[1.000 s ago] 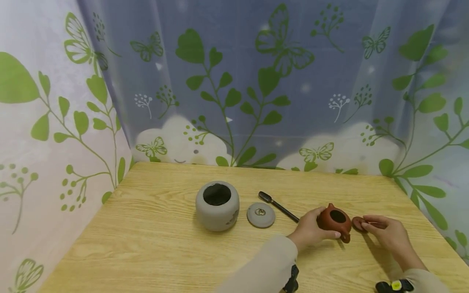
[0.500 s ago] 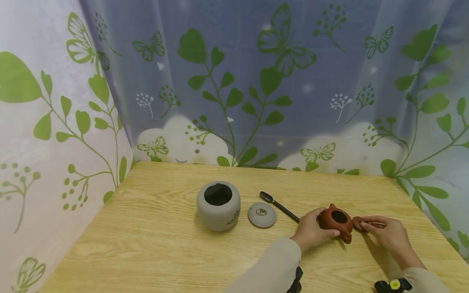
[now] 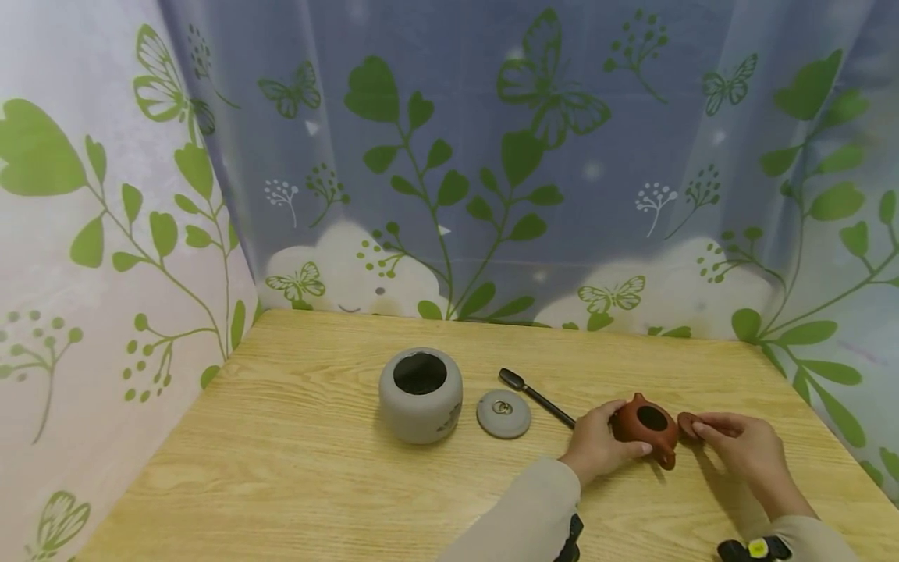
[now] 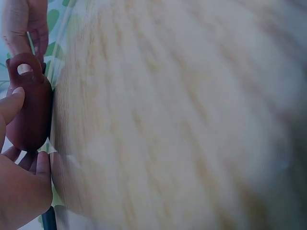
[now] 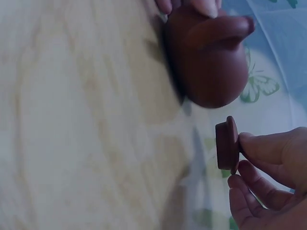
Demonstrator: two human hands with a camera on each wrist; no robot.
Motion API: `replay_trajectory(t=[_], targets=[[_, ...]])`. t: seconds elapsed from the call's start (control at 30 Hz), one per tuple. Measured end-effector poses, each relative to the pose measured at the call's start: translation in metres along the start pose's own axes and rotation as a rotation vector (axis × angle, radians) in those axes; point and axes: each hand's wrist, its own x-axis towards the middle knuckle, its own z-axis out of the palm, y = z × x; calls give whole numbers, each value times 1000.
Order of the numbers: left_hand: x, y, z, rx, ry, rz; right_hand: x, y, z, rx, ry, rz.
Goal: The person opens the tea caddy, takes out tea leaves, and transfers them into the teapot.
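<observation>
A reddish-brown clay teapot [image 3: 630, 426] has its round mouth uncovered, at the right of the table in the head view. My left hand [image 3: 597, 443] grips its body, thumb on the near side; in the left wrist view the fingers lie at the teapot's far end. To the right, my right hand [image 3: 748, 454] pinches the small matching lid [image 5: 227, 146] by its knob. The lid is raised off the table, tilted on edge, beside the teapot and apart from it in the right wrist view. Whether the teapot's base touches the table cannot be told for sure.
A grey round jar [image 3: 420, 414] stands uncovered left of centre. Its grey lid [image 3: 503, 414], with a ring on top, lies next to it. A dark tea scoop [image 3: 539, 400] lies behind my left hand. Patterned curtains [image 3: 449, 156] enclose the wooden table [image 3: 302, 453].
</observation>
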Motion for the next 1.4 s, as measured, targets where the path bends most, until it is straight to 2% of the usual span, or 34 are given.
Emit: replay_trajectory(t=[0.3,0.57,0.77,0.87,1.13,1.4], targets=[[0,0,1,-13,6,-29,-4,-24,-5,-5,40,-55],[0,-1,1,10,2,-14,-8,-47,-4,38,50,-91],[0,-2,-1,28,-7,17,-11,-60,4,43,15,-134],[0,-2,0,36,-7,21,-10,-63,8,30,13,-158],[1,0,0,44,-12,-5,-8,-63,13,-18,-23,-168],[0,-1,-1,35,-19,-1,-8,-63,14,-32,-45,-164]])
